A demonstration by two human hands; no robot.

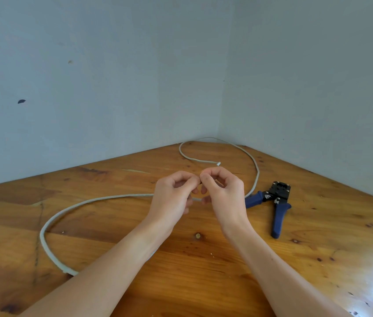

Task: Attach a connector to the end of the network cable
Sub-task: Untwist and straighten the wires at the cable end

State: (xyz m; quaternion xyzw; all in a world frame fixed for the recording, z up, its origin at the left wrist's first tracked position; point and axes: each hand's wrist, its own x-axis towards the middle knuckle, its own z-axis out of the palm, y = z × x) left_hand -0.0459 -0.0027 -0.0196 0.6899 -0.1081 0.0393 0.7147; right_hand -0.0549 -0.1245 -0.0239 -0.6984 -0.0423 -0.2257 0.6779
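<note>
Network cable [71,208] loops across a wooden tabletop [318,259] as a person's left hand [171,197] and right hand [224,193] meet above it, fingertips curled together and pinching one end, the detail between them too small to tell. Crimping appears not yet done: the blue-handled crimping tool [274,202] lies untouched beside the right hand. Its small emblem is unreadable.

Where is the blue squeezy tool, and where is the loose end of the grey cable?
Crimping tool [276,221]: head view, on its blue handle nearest the person.
Grey network cable [218,164]: head view, on its free tip lying on the table beyond the hands.
</note>
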